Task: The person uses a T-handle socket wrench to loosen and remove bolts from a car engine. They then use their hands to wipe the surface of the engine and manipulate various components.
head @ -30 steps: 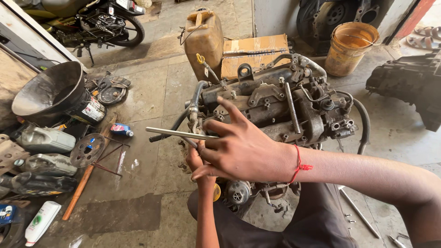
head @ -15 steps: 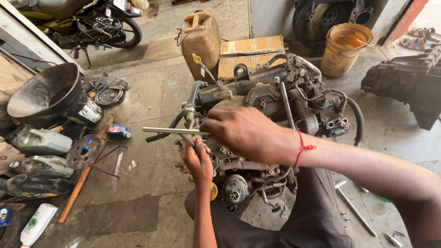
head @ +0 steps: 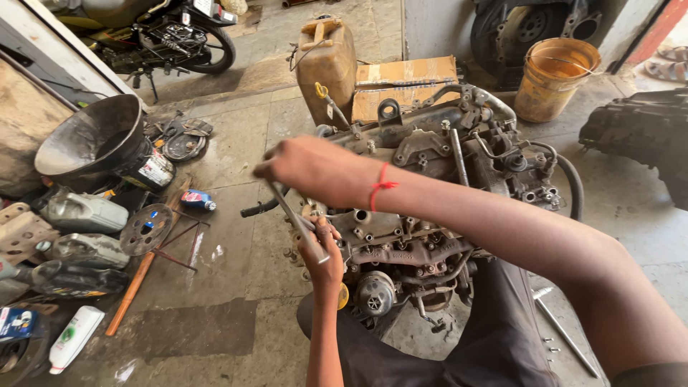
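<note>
A greasy engine block (head: 437,193) stands on the concrete floor in front of me. My right hand (head: 308,166), with a red thread around its wrist, grips the upper end of a long metal wrench (head: 295,221) that slants down to the engine's left end. My left hand (head: 322,252) comes up from below and closes around the wrench's lower end against the engine. A yellow dipstick handle (head: 320,91) sticks up behind my right hand.
A yellow jerrycan (head: 326,61), a cardboard box (head: 405,82) and an orange bucket (head: 555,68) stand behind the engine. Left: a large metal funnel (head: 89,140), oil containers, a small blue can (head: 197,200), a wooden-handled tool (head: 136,287). A motorcycle (head: 158,32) is parked far left.
The wrench has swung from lying level to slanting steeply, my right hand rising leftward with its upper end. My left hand moved down to grip its lower end.
</note>
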